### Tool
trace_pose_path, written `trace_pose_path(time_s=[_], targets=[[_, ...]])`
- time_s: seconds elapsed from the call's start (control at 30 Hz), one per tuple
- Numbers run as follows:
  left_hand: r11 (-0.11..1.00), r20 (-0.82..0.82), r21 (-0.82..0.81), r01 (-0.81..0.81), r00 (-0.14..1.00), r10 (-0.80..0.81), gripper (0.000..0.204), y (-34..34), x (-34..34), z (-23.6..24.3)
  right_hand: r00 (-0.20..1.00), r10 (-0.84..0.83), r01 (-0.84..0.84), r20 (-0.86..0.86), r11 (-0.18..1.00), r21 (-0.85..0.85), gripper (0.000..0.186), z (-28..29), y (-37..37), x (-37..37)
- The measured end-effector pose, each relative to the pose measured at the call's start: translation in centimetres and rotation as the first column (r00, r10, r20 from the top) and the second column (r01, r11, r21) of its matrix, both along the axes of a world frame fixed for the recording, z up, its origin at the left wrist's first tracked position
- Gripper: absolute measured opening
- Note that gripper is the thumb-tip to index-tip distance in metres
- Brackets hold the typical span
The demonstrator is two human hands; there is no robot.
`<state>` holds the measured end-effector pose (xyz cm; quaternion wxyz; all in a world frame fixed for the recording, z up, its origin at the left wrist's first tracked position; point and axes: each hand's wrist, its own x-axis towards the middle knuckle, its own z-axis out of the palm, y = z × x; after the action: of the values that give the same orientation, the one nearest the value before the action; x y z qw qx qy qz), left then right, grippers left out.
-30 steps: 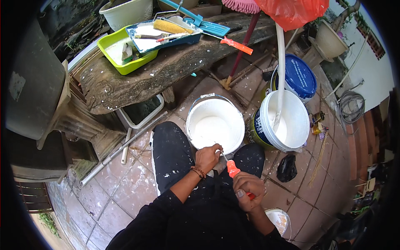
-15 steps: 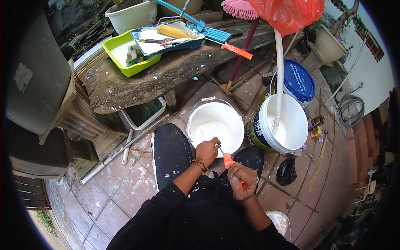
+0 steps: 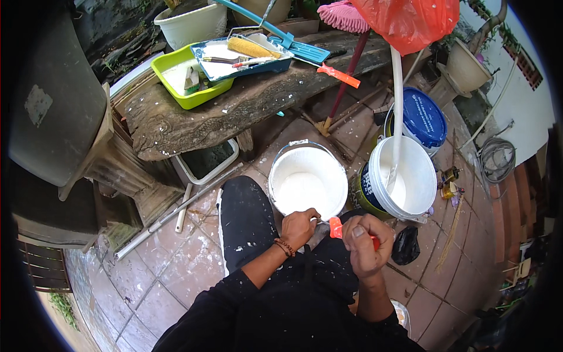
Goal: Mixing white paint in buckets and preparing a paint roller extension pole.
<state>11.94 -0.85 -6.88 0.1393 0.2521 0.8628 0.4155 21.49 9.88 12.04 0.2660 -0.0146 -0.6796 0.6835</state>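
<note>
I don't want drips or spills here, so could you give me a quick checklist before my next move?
1. Right hand closed around the orange handle: ok.
2. Left hand fingertips on the thin metal rod: ok; firmness, cannot tell.
3. White bucket upright: ok.
4. White pail at right covered: not ok, open, with a white pole in it.
5. Floor tiles clean: not ok, spattered white.

Rough wooden counter (image 3: 182, 128) stands beyond the left fingers (image 3: 305, 219) and to their left; white planter (image 3: 190, 28) behind it. Pink mop head (image 3: 343, 16) shows far beyond. Black plastic bag (image 3: 406, 246) lies just right of the right fingers (image 3: 381, 226); coiled grey hose (image 3: 497, 160) well apart, farther right.
</note>
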Motion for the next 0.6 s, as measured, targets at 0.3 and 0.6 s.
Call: trace_pose_path(time_s=[0.3, 0.6], targets=[[0.996, -0.020, -0.039, 0.082, 0.996, -0.083, 0.015, 0.4, 0.8, -0.2, 0.999, -0.037, 0.034, -0.030, 0.996, -0.083, 0.028, -0.3, 0.1, 2.5], [0.996, 0.012, -0.087, 0.011, 1.000, -0.010, 0.014, -0.2, -1.4, -2.1, 0.956, 0.268, -0.235, -0.121, 0.944, 0.233, 0.018, -5.0, -0.3, 2.5]])
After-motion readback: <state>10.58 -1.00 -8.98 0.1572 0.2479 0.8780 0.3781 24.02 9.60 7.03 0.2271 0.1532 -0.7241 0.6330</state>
